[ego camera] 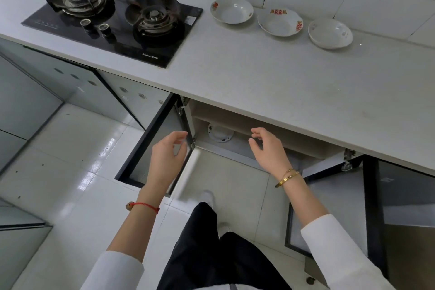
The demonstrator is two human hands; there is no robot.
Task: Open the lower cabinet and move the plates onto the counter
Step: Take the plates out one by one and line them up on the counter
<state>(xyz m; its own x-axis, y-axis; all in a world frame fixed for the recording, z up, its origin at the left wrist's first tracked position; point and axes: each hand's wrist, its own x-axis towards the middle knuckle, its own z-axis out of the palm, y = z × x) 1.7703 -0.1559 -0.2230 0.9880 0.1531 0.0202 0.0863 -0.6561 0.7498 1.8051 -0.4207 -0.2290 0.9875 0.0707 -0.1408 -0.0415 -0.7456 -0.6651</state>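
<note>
Both hands reach for the last plate in the open lower cabinet

Left of the cabinet (235, 122) mouth, the left hand (168, 160) hangs released, grasping nothing; inside, one plate (220, 133) lies on the shelf; the right hand (268, 148) is likewise loose and empty. Three plates (280, 22) sit on the counter (259, 73) above. Best to crouch and grip opposite rims

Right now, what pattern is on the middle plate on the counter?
White with red and gold motifs on its rim, seen in the head view.
</note>
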